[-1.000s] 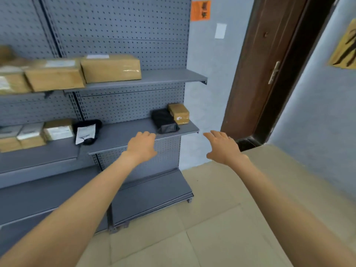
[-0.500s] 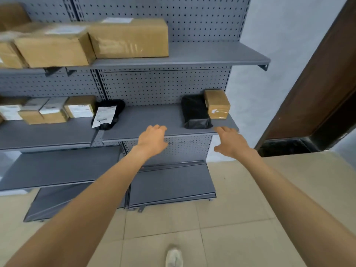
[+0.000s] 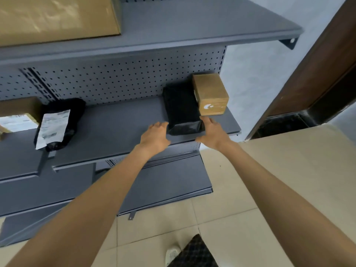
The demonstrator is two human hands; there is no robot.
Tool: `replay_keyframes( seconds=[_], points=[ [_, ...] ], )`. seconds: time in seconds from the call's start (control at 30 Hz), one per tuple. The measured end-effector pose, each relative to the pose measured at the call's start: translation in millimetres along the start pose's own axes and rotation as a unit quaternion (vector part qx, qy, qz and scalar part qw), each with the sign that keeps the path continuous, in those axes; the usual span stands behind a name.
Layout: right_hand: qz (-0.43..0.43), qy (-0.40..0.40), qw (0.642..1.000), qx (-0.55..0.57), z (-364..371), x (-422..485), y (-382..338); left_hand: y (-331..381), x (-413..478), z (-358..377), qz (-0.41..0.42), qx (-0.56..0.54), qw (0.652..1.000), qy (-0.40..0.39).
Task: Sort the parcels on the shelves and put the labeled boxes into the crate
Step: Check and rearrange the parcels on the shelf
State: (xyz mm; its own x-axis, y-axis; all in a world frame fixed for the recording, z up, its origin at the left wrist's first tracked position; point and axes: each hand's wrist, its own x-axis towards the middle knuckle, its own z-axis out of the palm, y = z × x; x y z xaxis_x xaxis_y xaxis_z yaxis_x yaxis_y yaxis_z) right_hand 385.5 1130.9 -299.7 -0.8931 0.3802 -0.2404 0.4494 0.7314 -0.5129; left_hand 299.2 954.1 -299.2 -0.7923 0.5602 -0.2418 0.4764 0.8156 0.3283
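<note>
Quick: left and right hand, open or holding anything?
Left hand: open, holding nothing, beside the left edge of the black plastic-wrapped parcel.
Right hand: open, holding nothing, at that parcel's right edge; contact unclear.

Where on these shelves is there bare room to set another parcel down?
The widest bare stretch is on the middle shelf, between the labelled black bag and the black parcel. The top shelf is bare right of the large brown box. The right end is crowded: parcel, small brown box, left hand and right hand.
</note>
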Motion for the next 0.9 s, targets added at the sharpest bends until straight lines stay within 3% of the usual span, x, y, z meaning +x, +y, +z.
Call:
replay_keyframes(
  seconds=[0.2,0.33,0.43,0.6,0.8,0.9],
  points=[
    [0.059,0.01,0.981,0.184,1,49,11,26,49,13,-0.042,-0.067,0.997,0.0],
    [0.069,-0.024,0.982,0.174,13,69,18,34,65,20,-0.062,-0.102,0.993,-0.004],
    [0.065,0.006,0.98,0.19,17,74,18,40,69,22,-0.071,-0.124,0.99,0.0],
    [0.026,0.039,0.965,0.258,12,75,5,45,68,10,-0.106,-0.125,0.986,0.035],
    [-0.058,0.084,0.934,0.343,-20,78,-40,48,58,-23,-0.11,-0.001,0.984,0.139],
    [-0.091,0.079,0.928,0.351,-39,72,-62,39,50,-31,-0.113,-0.028,0.976,0.185]
  ],
)
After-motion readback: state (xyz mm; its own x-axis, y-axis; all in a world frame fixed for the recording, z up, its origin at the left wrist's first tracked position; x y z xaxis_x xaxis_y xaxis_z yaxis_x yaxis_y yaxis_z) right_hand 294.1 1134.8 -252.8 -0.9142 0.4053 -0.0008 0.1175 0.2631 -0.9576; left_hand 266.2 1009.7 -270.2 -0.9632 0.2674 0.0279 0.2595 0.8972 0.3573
